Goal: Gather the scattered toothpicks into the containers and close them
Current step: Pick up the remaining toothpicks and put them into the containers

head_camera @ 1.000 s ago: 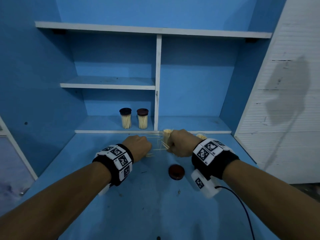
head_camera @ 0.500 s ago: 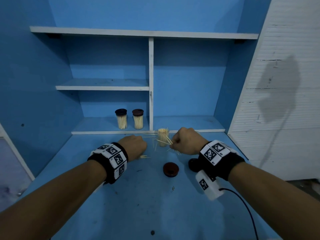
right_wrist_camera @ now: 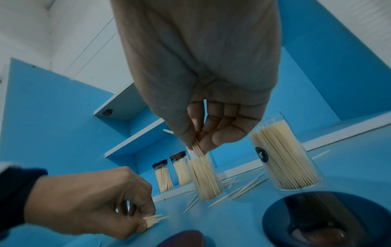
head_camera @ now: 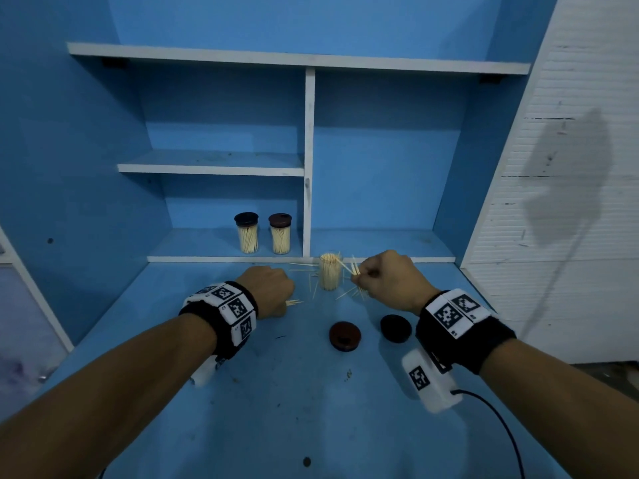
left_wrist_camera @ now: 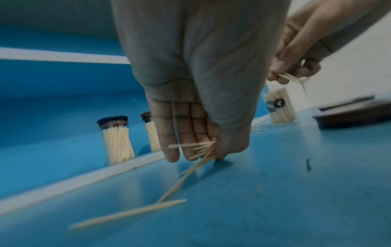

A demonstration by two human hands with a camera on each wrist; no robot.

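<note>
Toothpicks fill one open container; both hands (fingers curled) pinch more.

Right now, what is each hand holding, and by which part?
The left hand pinches a small bundle of toothpicks at one end, low over the table. The right hand pinches another bundle by its upper ends, above an open container.

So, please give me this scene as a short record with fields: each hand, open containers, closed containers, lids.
left hand: pinches a toothpick bundle low at the table
right hand: pinches toothpicks beside an open container
open containers: two, nearly full, second one
closed containers: two on the shelf
lids: two loose on the table
</note>
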